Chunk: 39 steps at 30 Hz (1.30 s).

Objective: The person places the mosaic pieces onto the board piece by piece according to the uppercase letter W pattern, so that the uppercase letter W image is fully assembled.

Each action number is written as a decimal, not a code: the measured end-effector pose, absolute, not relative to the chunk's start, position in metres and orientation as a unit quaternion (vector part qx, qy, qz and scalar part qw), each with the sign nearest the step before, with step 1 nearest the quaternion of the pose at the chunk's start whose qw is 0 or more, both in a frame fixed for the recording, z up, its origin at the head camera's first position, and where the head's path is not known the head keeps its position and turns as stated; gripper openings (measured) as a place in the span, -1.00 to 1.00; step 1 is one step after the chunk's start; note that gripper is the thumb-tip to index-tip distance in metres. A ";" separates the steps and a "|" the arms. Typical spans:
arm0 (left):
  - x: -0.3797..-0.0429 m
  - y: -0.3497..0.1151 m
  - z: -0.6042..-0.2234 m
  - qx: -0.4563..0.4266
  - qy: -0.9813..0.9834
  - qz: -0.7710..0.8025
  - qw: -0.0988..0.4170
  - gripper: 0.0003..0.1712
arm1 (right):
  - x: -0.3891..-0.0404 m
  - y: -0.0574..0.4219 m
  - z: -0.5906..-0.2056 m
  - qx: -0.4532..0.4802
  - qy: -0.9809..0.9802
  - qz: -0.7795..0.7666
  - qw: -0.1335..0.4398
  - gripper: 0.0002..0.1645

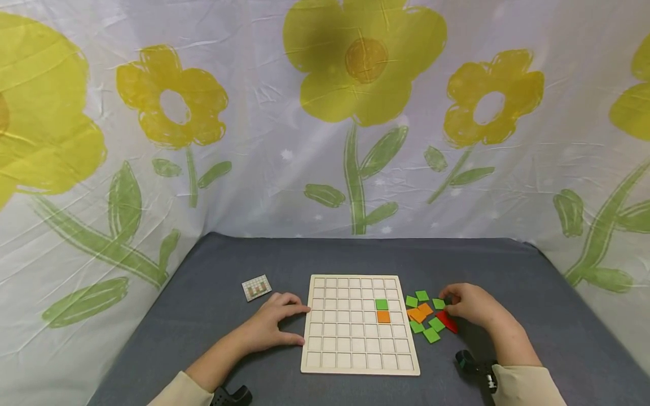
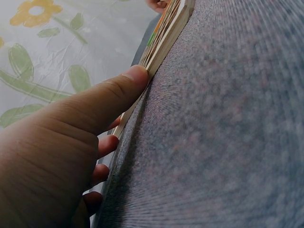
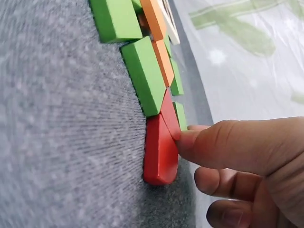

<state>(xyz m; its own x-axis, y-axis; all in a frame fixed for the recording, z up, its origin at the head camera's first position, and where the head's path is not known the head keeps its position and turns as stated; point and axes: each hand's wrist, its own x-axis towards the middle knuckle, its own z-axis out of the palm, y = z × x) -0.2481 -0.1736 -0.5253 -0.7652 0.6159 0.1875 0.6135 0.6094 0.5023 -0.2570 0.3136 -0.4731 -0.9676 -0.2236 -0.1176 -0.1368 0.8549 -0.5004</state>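
A pale wooden grid board (image 1: 343, 329) lies flat on the table, with one green tile (image 1: 381, 304) and one orange tile (image 1: 383, 317) in adjoining cells. My left hand (image 1: 271, 324) rests by its left edge, thumb and fingertips spread against the side. To the right of the board is a loose cluster of green, orange and red pieces. There my right hand (image 1: 472, 304) pinches the corner of a green square tile (image 1: 438, 304) between thumb and forefinger. Close below the thumb are two red pieces (image 3: 161, 152), one with a rounded end.
A small patterned card (image 1: 256, 287) lies left of the board, beyond my left hand. Loose orange pieces (image 1: 420, 312) and several green tiles (image 1: 431, 335) sit near the board's right edge. Behind the dark grey table cover (image 1: 274, 256) hangs a flower-printed cloth (image 1: 264, 169).
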 end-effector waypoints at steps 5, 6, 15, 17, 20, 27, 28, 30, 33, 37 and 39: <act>-0.247 -0.173 -0.525 0.343 0.896 0.281 0.001 -0.24 | -0.258 0.316 -0.475 -0.105 0.961 -0.245 0.073 -0.72; -0.247 -0.173 -0.525 0.343 0.896 0.282 0.002 -0.24 | -0.257 0.316 -0.475 -0.106 0.962 -0.242 0.069 -0.72; -0.248 -0.174 -0.527 0.345 0.894 0.284 0.004 -0.25 | -0.253 0.316 -0.461 -0.103 0.967 -0.231 0.038 -0.68; -0.248 -0.174 -0.527 0.347 0.894 0.285 0.003 -0.25 | -0.251 0.314 -0.455 -0.109 0.967 -0.226 0.030 -0.68; -0.248 -0.174 -0.526 0.348 0.893 0.286 0.003 -0.25 | -0.247 0.311 -0.446 -0.124 0.967 -0.223 0.019 -0.68; -0.248 -0.174 -0.525 0.345 0.894 0.284 0.003 -0.24 | -0.238 0.293 -0.427 -0.167 0.960 -0.226 0.016 -0.68; -0.248 -0.173 -0.525 0.345 0.895 0.284 0.002 -0.25 | -0.237 0.290 -0.425 -0.171 0.958 -0.228 0.016 -0.68; -0.248 -0.173 -0.525 0.345 0.895 0.284 0.000 -0.25 | -0.234 0.283 -0.421 -0.177 0.957 -0.230 0.016 -0.70; -0.248 -0.173 -0.524 0.346 0.894 0.284 -0.001 -0.24 | -0.229 0.274 -0.418 -0.190 0.955 -0.227 0.013 -0.73; -0.247 -0.173 -0.524 0.345 0.895 0.284 0.001 -0.24 | -0.225 0.260 -0.417 -0.214 0.952 -0.217 0.012 -0.77; -0.247 -0.173 -0.525 0.344 0.895 0.286 0.002 -0.24 | -0.224 0.255 -0.418 -0.232 0.948 -0.217 0.015 -0.76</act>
<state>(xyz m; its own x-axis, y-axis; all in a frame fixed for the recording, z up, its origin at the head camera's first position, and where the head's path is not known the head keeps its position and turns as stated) -0.2474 -0.1732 -0.5247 -0.7637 0.6160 0.1930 0.6139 0.6007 0.5121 -0.2245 0.2546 -0.4177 -0.8921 -0.4461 0.0717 -0.4328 0.7982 -0.4191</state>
